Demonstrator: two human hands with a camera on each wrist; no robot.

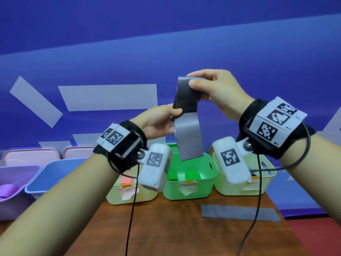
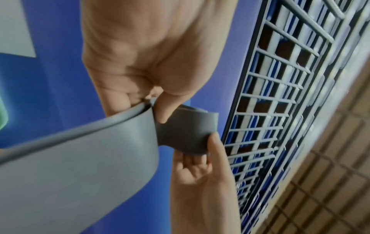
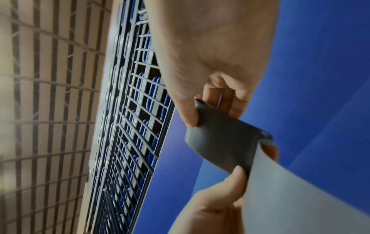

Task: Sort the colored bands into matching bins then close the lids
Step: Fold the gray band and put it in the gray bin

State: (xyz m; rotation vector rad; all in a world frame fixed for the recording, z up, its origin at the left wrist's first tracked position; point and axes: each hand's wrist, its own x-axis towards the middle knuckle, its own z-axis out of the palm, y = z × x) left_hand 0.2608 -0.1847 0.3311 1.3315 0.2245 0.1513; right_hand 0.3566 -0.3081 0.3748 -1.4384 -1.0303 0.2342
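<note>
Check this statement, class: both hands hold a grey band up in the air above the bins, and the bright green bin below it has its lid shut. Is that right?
Not quite. The bright green bin is open, with no lid on it; the head view shows green bands lying inside. The rest stands: the left hand and right hand both hold the grey band above the bins.

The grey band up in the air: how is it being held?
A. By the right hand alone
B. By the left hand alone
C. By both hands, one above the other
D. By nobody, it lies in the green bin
C: the right hand pinches the top of the grey band while the left hand pinches it lower down, its loose end hanging over the green bin.
</note>
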